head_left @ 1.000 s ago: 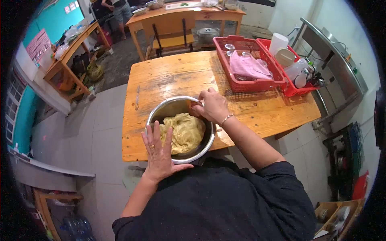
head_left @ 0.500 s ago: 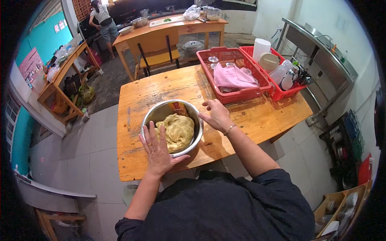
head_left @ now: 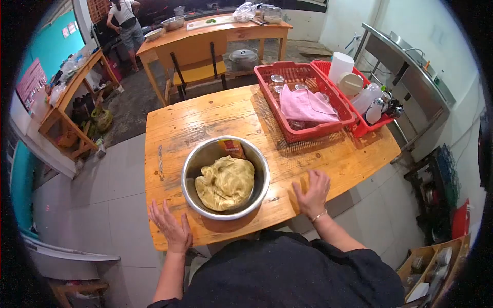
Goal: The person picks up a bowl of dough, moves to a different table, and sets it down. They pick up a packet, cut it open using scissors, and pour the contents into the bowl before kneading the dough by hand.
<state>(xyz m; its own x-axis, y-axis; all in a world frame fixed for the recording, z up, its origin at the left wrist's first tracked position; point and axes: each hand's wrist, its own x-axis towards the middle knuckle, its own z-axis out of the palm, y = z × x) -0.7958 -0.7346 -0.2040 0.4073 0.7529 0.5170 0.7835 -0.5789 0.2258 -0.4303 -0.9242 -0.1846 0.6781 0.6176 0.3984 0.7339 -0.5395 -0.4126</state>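
A steel mixing bowl (head_left: pixel 265 174) stands on the wooden table. Inside lies a wrinkled, glossy yellowish lump (head_left: pixel 226 184); I cannot tell what it is. A red and yellow packet (head_left: pixel 233 149) leans against the bowl's far inner wall. My left hand (head_left: pixel 173 229) is at the table's near left edge, below and left of the bowl, fingers spread and holding nothing. Right of the bowl, my right hand (head_left: pixel 311 197) is over the table's near edge, also open, with a bracelet on its wrist. Neither hand touches the bowl.
A red basket (head_left: pixel 303 134) with a pink cloth (head_left: pixel 308 107) over glasses is at the table's far right. Beside it another red basket (head_left: pixel 365 126) holds a white container and bottles. Beyond are a yellow chair (head_left: pixel 192 54), a back table and a person (head_left: pixel 126 23).
Both hands have come away from the bowl, the left down and leftward, the right down and rightward. More of the bowl and its contents shows now.
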